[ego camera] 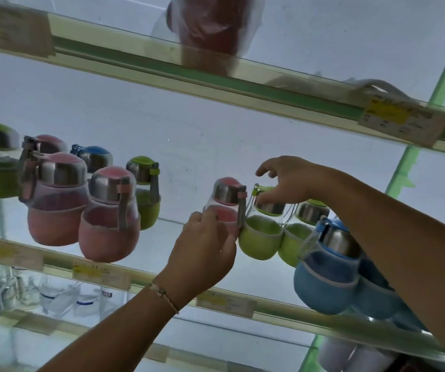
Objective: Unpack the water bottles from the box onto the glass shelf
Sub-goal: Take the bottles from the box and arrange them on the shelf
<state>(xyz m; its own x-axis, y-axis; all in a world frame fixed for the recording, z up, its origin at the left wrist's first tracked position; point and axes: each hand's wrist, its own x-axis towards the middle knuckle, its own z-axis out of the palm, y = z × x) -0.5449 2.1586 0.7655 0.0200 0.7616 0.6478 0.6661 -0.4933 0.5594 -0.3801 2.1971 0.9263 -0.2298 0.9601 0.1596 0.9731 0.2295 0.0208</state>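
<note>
Left grip: comes in from 7 o'clock, fingers curled round the lower body of the pink bottle.
Right grip: reaches in from 4 o'clock, fingertips pinching the lid of the green bottle.
Held bottles: upright, side by side over the middle of the glass shelf, with the pink one's grey strap between them. The pink one's base is hidden by the hand.
Crowding at 3 o'clock: a second green bottle touches the green bottle.
Crowding at 4 o'clock: a blue bottle stands at the shelf's front edge, just beside the right forearm.
Crowding at 9 o'clock: a cluster of bottles, the nearest pink-sleeved, stands well apart across bare glass.
Above, 12 o'clock: the upper shelf carries a red item wrapped in clear plastic.
Below, 8 o'clock: glass mugs stand on a lower shelf.
Shelf rim: price labels are stuck along it.
</note>
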